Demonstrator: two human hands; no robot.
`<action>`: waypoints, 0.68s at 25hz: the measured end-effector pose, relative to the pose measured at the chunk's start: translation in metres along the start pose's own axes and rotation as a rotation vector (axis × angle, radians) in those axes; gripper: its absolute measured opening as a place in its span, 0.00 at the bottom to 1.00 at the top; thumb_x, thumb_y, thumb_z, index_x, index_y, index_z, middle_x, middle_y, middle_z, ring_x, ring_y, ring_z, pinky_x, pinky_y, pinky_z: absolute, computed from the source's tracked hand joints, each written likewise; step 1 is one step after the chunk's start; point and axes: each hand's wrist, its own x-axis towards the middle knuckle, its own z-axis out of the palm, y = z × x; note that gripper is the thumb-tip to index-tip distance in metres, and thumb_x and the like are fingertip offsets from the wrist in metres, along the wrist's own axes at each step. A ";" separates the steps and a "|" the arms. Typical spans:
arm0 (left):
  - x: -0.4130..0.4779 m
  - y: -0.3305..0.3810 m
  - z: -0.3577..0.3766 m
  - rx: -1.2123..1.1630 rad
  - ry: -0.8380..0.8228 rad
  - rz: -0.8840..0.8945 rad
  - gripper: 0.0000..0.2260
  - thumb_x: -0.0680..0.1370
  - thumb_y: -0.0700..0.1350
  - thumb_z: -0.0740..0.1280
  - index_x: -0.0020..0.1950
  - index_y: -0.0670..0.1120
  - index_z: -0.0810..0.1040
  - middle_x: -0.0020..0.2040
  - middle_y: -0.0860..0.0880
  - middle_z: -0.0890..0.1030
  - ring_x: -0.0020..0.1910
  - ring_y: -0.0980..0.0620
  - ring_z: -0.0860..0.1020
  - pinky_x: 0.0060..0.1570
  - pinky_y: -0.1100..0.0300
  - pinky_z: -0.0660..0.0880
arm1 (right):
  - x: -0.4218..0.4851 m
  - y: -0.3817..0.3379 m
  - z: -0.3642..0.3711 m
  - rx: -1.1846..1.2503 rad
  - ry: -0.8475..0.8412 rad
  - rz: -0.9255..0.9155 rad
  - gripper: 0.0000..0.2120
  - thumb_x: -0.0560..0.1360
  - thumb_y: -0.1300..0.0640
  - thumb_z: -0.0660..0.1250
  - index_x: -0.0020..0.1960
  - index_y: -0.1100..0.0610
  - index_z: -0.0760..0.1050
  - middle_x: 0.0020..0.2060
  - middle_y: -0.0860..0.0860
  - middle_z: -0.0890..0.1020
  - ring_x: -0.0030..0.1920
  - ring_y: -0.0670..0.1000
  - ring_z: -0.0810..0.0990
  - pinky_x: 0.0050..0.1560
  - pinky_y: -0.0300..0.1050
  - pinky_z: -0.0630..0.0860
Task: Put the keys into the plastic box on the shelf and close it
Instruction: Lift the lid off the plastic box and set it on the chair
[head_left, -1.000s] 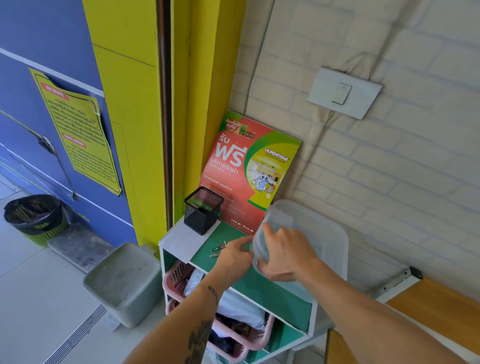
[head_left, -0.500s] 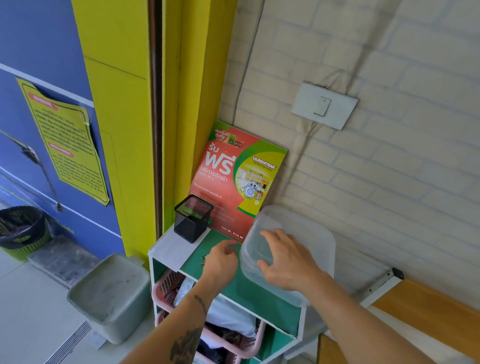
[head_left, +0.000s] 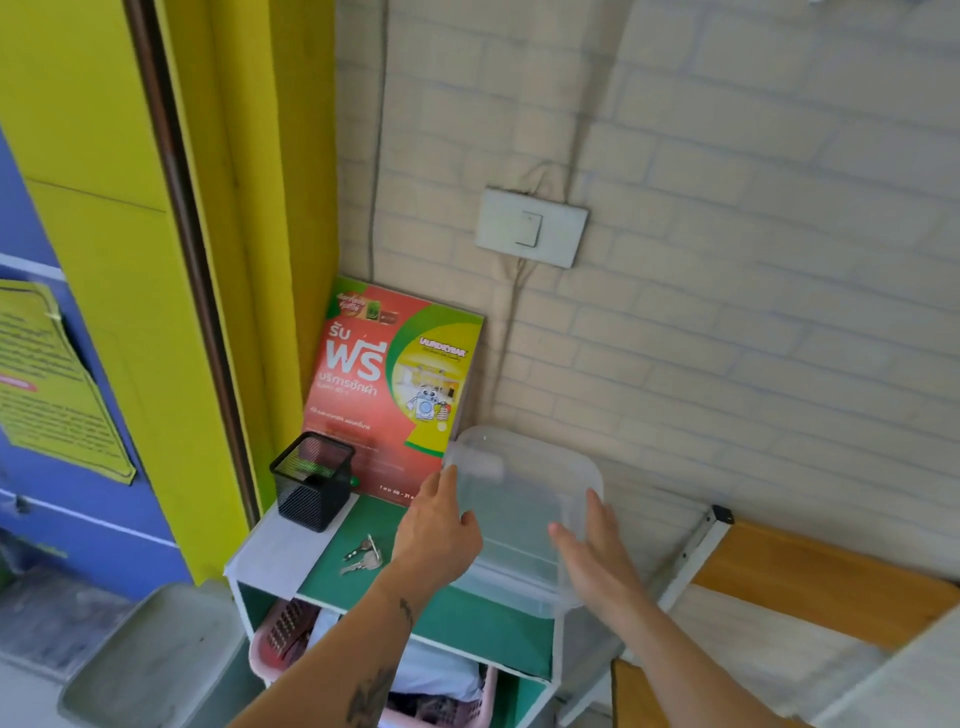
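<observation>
The translucent plastic box stands on the right part of the green shelf top, and a lid seems to lie on it. A small bunch of silver keys lies on the green surface just left of the box, touched by neither hand. My left hand rests against the box's left edge, thumb up at its far left corner, fingers loosely apart. My right hand lies flat along the box's right side with straight fingers. The two hands flank the box.
A black mesh pen holder stands at the shelf's left back corner, and a red and green poster leans on the wall behind. Below are a pink basket and a grey bin. A wooden bench is at the right.
Both hands were bunched at the box's near left corner; the right has moved across to its right side, and the left has lifted off the keys, which now show.
</observation>
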 end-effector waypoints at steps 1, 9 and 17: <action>0.000 0.002 0.001 0.016 0.020 0.006 0.29 0.78 0.46 0.60 0.78 0.49 0.55 0.78 0.46 0.59 0.74 0.43 0.64 0.69 0.48 0.67 | 0.000 -0.004 0.004 0.010 -0.022 0.009 0.36 0.80 0.42 0.59 0.80 0.48 0.43 0.80 0.50 0.42 0.79 0.50 0.41 0.75 0.52 0.45; -0.005 0.019 0.000 -0.105 0.204 0.049 0.28 0.75 0.45 0.63 0.75 0.50 0.64 0.78 0.46 0.61 0.74 0.45 0.65 0.70 0.49 0.67 | -0.001 -0.015 -0.011 0.126 0.059 -0.070 0.30 0.79 0.44 0.62 0.78 0.47 0.56 0.80 0.50 0.48 0.79 0.49 0.48 0.73 0.48 0.50; -0.036 0.081 0.063 0.059 0.344 0.253 0.27 0.71 0.45 0.61 0.71 0.41 0.69 0.71 0.34 0.68 0.66 0.34 0.69 0.66 0.43 0.67 | -0.016 0.039 -0.060 -0.118 0.357 -0.095 0.29 0.78 0.46 0.63 0.77 0.48 0.59 0.80 0.50 0.49 0.79 0.51 0.49 0.74 0.53 0.56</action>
